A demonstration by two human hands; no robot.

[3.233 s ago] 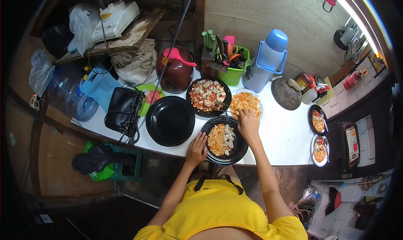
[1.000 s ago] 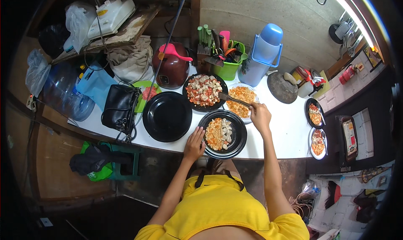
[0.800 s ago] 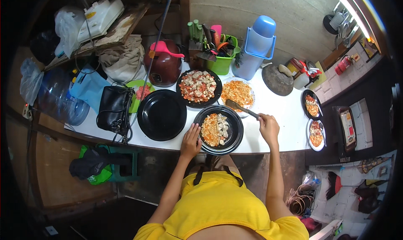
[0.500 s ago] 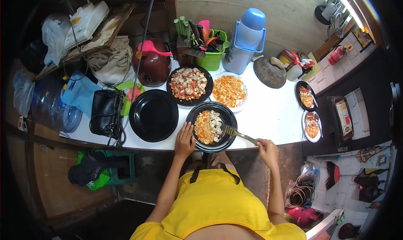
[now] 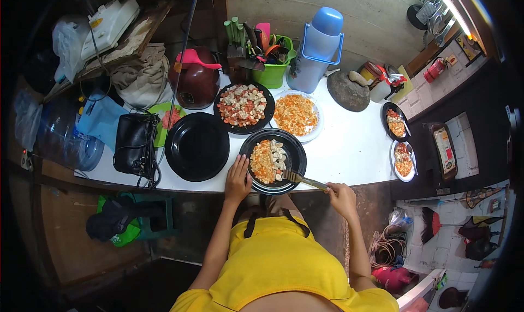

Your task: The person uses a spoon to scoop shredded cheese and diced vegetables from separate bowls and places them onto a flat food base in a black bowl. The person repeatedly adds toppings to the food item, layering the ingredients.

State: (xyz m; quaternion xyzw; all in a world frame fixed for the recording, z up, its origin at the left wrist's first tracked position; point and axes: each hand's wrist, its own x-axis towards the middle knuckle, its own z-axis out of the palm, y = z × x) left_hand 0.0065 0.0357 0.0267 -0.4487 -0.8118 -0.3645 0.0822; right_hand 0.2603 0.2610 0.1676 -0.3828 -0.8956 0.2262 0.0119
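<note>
A black plate (image 5: 297,155) lies at the counter's front edge. On its left side is shredded orange-and-white food (image 5: 262,162); pale chopped pieces (image 5: 277,155) lie beside that. My left hand (image 5: 238,177) rests against the plate's left rim, fingers stretched out. In my right hand (image 5: 341,196) is the handle end of a fork-like metal utensil (image 5: 311,182). Its slotted tip touches the food's lower right side. Behind stand a black plate heaped with chopped red and pale pieces (image 5: 244,106) and a white plate of shredded orange-and-white food (image 5: 295,114).
An empty black plate (image 5: 197,147) sits left of my left hand, near a black handbag (image 5: 135,144). Along the back are a dark red cooker (image 5: 199,85), a green utensil basket (image 5: 270,76), a blue jug (image 5: 315,55) and a stone mortar (image 5: 347,94). Two filled plates (image 5: 404,174) stand far right.
The utensil's tip has shifted slightly left and down, to the lower edge of the food. My right hand has moved a little left and down. My left hand stays at the rim.
</note>
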